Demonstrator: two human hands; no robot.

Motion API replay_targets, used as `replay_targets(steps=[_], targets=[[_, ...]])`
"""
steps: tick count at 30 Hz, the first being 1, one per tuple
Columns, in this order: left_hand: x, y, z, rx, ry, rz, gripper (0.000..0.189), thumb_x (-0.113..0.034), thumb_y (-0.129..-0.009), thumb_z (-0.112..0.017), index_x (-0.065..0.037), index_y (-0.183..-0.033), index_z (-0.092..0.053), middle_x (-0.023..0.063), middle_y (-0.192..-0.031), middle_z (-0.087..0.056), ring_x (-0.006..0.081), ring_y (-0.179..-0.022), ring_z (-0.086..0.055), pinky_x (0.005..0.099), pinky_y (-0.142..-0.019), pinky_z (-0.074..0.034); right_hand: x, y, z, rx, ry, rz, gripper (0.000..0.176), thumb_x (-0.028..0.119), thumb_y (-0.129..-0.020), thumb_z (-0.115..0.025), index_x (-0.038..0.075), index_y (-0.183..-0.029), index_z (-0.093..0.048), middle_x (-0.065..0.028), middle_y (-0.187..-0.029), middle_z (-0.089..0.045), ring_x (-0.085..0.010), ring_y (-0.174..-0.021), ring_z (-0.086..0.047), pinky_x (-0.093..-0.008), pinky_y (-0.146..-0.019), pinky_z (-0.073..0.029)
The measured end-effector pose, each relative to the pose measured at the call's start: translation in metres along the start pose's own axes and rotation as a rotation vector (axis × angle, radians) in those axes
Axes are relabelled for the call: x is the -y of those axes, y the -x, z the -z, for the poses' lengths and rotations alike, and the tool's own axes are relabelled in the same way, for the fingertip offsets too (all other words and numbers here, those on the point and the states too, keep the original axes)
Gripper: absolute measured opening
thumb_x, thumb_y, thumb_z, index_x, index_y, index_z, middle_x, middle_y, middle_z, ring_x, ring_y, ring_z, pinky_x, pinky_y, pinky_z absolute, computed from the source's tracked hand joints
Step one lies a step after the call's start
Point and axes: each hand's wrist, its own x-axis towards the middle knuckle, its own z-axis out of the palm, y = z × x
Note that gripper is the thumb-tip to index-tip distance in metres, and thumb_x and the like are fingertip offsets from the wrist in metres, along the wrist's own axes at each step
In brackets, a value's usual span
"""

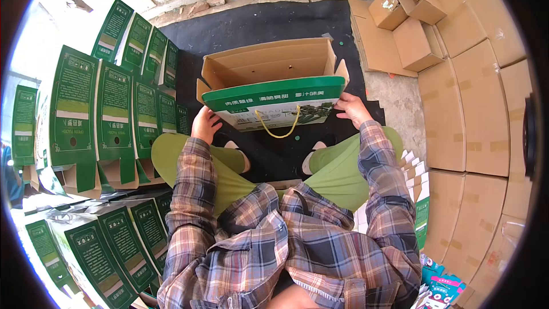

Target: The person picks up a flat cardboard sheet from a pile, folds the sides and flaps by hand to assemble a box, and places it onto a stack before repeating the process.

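So you've got the green printed carton [273, 96] open in front of you, over the black mat [251, 26], yellow rope handle [278, 136] on your side. Left hand [205, 125] by its left edge, right hand [353, 110] at its right, fingers slightly apart on both — can't tell if either's actually pinching it.

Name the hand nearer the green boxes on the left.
Left. The left hand is at the end of the open box toward the green boxes; the right hand is at the other.
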Motion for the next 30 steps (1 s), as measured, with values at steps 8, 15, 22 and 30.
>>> replay_targets(steps=[8, 15, 22, 30], targets=[[-0.013, 0.022, -0.021, -0.034, -0.131, 0.118, 0.072, -0.062, -0.084, -0.046, -0.012, -0.135, -0.038, 0.0131, -0.132, -0.041, 0.0353, -0.119, -0.04, 0.0552, -0.092, -0.036, 0.006, 0.011, -0.003, 0.011, 0.195, -0.247, 0.045, 0.041, -0.09, -0.047, 0.008, -0.12, -0.054, -0.0103, -0.113, -0.06, -0.0243, -0.083, -0.066, -0.035, -0.062, -0.05], [-0.01, 0.03, -0.028, -0.121, -0.385, -0.027, 0.059, -0.048, -0.083, -0.059, -0.011, -0.127, -0.049, 0.0049, -0.118, -0.052, 0.0235, -0.102, -0.05, 0.045, -0.084, -0.044, 0.021, 0.03, -0.013, -0.243, 0.133, -0.149, 0.078, 0.073, -0.081, -0.039, 0.003, -0.104, -0.062, -0.0065, -0.083, -0.067, -0.0174, -0.054, -0.064, -0.0224, -0.04, -0.041], [-0.008, 0.026, -0.02, 0.192, -0.267, -0.238, 0.069, -0.005, -0.071, -0.055, -0.008, -0.138, -0.037, 0.0067, -0.122, -0.051, 0.0171, -0.097, -0.053, 0.0324, -0.09, -0.042, 0.002, 0.026, -0.018, -0.148, 0.33, 0.142, 0.057, 0.03, -0.077, -0.065, 0.001, -0.125, -0.052, -0.0146, -0.109, -0.063, -0.0205, -0.102, -0.059, -0.0317, -0.089, -0.044], [-0.025, 0.026, -0.024, 0.27, -0.694, -0.297, 0.087, -0.004, -0.066, -0.067, -0.008, -0.143, -0.027, 0.0109, -0.138, -0.032, 0.0228, -0.11, -0.046, 0.0353, -0.094, -0.04, 0.017, 0.029, -0.02, 0.027, 0.275, 0.233, 0.064, 0.029, -0.078, -0.071, -0.006, -0.125, -0.047, -0.0161, -0.118, -0.057, -0.0209, -0.102, -0.059, -0.0308, -0.089, -0.045]])
